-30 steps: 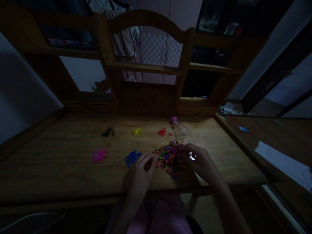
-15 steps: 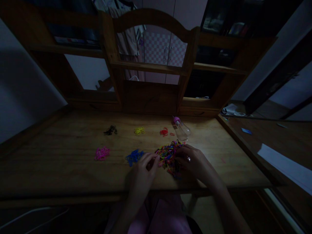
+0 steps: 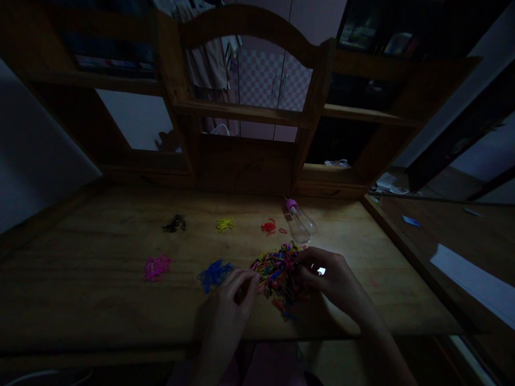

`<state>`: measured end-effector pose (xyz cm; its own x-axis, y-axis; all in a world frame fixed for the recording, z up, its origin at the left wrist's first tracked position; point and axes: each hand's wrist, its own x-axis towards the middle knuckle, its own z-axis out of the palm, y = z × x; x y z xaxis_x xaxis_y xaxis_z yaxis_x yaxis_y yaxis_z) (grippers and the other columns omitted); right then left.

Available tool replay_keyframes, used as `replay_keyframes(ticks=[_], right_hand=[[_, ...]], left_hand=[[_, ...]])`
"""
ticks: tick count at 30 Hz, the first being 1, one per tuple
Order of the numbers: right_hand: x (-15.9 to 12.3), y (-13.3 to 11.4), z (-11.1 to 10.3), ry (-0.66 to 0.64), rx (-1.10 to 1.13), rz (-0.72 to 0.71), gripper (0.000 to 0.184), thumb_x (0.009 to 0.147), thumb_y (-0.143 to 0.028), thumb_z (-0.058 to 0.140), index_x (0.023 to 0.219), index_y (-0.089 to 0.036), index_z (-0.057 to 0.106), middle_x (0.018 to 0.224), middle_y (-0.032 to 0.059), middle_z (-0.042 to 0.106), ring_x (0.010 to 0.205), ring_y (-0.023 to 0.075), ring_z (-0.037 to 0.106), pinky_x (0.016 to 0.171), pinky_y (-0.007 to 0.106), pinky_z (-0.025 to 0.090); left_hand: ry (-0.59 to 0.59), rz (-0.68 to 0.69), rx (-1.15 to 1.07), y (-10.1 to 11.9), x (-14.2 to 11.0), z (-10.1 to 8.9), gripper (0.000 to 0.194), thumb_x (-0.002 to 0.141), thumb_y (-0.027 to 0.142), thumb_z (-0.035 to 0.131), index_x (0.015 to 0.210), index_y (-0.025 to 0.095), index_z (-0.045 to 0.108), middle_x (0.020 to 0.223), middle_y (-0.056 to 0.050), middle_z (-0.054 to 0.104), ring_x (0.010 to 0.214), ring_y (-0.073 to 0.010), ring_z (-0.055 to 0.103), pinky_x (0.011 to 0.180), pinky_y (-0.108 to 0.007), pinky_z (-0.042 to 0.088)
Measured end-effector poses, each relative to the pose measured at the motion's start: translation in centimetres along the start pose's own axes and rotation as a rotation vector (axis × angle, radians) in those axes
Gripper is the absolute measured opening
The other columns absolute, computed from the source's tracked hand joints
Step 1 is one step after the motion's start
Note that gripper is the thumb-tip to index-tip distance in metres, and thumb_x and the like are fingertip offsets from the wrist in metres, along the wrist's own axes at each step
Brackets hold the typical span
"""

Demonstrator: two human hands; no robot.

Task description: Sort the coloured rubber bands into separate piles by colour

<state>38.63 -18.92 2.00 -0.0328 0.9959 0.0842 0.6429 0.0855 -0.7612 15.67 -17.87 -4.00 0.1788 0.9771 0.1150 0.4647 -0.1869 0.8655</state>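
A mixed heap of colourful paper clips lies on the wooden desk in front of me. My right hand reaches into the heap's right side, its thumb and forefinger closed around some of the clips. At the left edge of the heap is my left hand, with thumb and forefinger tips pinched together. Whatever is between them is too small to make out. Just beyond the left hand sits a pile of blue paper clips. Pink clips lie farther left.
Small piles of black clips, yellow clips and red clips form a back row. A clear bottle with a pink top lies behind the heap. Wooden shelving borders the desk's far side; white paper is at right.
The view has shifted slightly, so the desk and its piles appear lower. My right fingers have moved a little within the heap; my left hand stays pinched beside it.
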Motion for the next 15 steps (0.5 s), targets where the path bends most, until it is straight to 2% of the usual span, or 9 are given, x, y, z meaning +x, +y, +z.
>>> replay_keyframes(ticks=[5, 11, 13, 15], right_hand=[[-0.4, 0.5, -0.7, 0.02, 0.189, 0.1, 0.01, 0.082, -0.021, 0.06, 0.089, -0.019, 0.068, 0.081, 0.0022, 0.07, 0.073, 0.0166, 0.065, 0.064, 0.026, 0.05], [-0.8, 1.0, -0.5, 0.076, 0.291, 0.105, 0.011, 0.082, -0.027, 0.065, 0.089, -0.02, 0.069, 0.084, 0.004, 0.071, 0.076, 0.0173, 0.067, 0.067, 0.028, 0.052], [-0.8, 1.0, -0.3, 0.077, 0.32, 0.106, 0.011, 0.082, -0.027, 0.066, 0.089, -0.019, 0.069, 0.083, 0.0039, 0.071, 0.075, 0.017, 0.067, 0.067, 0.028, 0.052], [-0.9, 0.9, -0.1, 0.07, 0.366, 0.095, 0.011, 0.081, -0.027, 0.067, 0.09, -0.019, 0.07, 0.083, 0.0038, 0.071, 0.076, 0.0168, 0.067, 0.068, 0.027, 0.053]], left_hand=[[0.026, -0.03, -0.153, 0.2, 0.2, -0.1, 0.017, 0.09, 0.036, 0.059, 0.087, 0.023, 0.07, 0.095, -0.003, 0.069, 0.091, -0.0201, 0.065, 0.08, -0.026, 0.047], [0.123, -0.188, -0.474, 1.1, 0.3, -0.5, 0.024, 0.088, 0.04, 0.061, 0.095, 0.019, 0.071, 0.097, -0.005, 0.071, 0.09, -0.0188, 0.066, 0.08, -0.024, 0.05], [0.094, -0.2, -0.533, 1.8, 0.3, -0.2, 0.025, 0.089, 0.04, 0.06, 0.097, 0.019, 0.071, 0.1, -0.006, 0.071, 0.092, -0.0192, 0.066, 0.08, -0.024, 0.051], [0.017, -0.157, -0.533, 2.6, 0.4, 0.6, 0.025, 0.089, 0.039, 0.061, 0.1, 0.02, 0.071, 0.104, -0.007, 0.071, 0.095, -0.0198, 0.067, 0.081, -0.025, 0.052]])
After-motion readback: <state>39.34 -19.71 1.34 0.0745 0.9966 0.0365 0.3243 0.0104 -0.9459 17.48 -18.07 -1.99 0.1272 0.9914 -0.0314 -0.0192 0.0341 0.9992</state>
